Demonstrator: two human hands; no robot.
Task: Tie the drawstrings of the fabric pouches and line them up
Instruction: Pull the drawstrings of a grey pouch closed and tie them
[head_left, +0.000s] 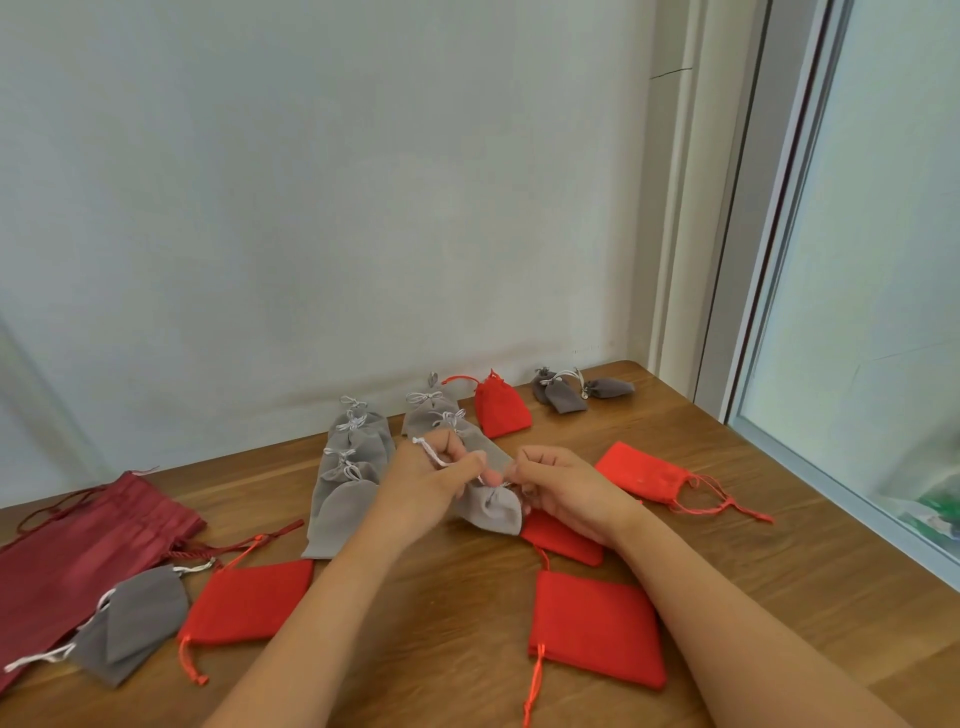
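A small grey pouch (493, 509) lies between my hands at the table's middle, its neck gathered. My left hand (431, 480) pinches its white drawstring (434, 452), which runs up over my fingers. My right hand (558, 488) pinches the cord at the pouch's neck. Behind my left hand lies a row of grey pouches with tied bows (353, 457); a second such row (441, 415) sits further back.
Flat red pouches lie at the front left (249, 603), front right (597, 629), under my right wrist (561, 540) and right (644, 473). A loose grey pouch (135, 623) and a dark red bag (78, 551) sit left. A red pouch (501, 405) and small grey pouches (571, 392) are by the wall. A window is right.
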